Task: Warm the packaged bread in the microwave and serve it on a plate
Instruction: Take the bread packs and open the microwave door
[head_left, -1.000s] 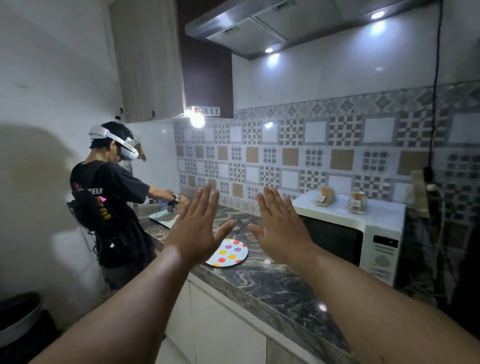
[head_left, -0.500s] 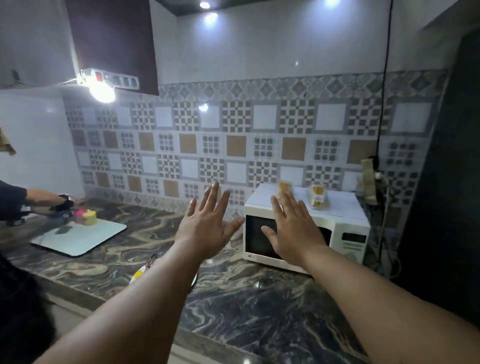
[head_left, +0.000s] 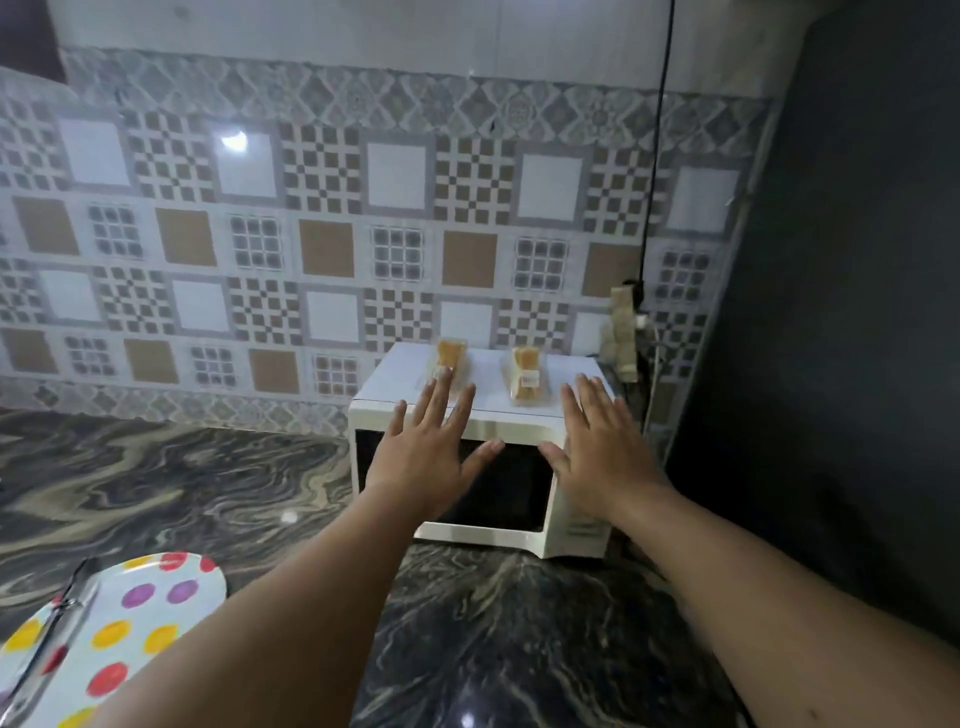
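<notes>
So we're standing at the dark marbled stone countertop (head_left: 156, 483) with both arms stretched out in front of us. One white microwave with a dark glass door (head_left: 498, 483) sits at the back right corner of the countertop, right up against the patterned tile wall (head_left: 322, 208), and its door looks closed. On its flat top we count two clear-wrapped packages of yellowish bread: the left bread pack (head_left: 451, 356) near the back left of the top, and the right bread pack (head_left: 525, 378) just beside it, a bit further forward. Each has a small white label on it.

Our left hand (head_left: 428, 457) is flat with the fingers spread and straight, palm facing away from us, holding nothing. Its fingertips overlap the front edge of the left bread pack in the view, but we honestly can't tell if they touch it. Our right hand (head_left: 597, 447) is the same deal, fingers straight and spread, holding nothing, up in front of the microwave's right side. The two hands are apart, thumbs pointing toward each other over the door.

Down at the front left edge of the countertop there's one white round plate with coloured polka dots (head_left: 130, 618), and one shiny metal utensil (head_left: 57, 629) lies across it.
</notes>
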